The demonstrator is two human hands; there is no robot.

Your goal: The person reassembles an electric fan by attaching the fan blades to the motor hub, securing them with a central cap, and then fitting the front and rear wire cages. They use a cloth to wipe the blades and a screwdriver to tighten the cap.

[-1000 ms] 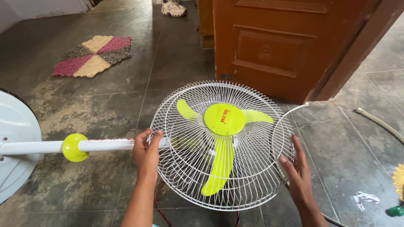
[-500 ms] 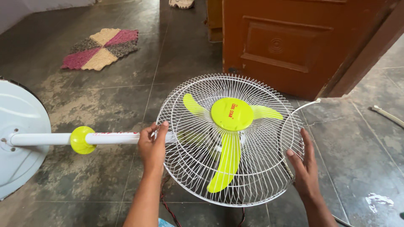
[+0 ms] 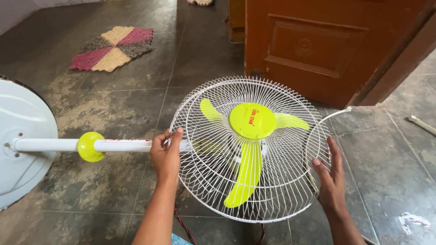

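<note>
Fan laid flat on the floor, both hands at its guard.

Left hand [image 3: 166,155] curls its fingers round the guard [image 3: 213,181] rim beside the pole [image 3: 122,145]; right hand [image 3: 330,179] rests open-fingered against the opposite rim. Risks, as judged: fingertips slipping between thin wires near the blades [image 3: 247,177]; guard flexing under uneven pull; cord [image 3: 184,227] under the guard snagging.

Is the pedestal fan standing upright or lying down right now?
Lying down. The white pole runs level across the floor, the round base stands on edge, and the wire guard faces upward.
</note>
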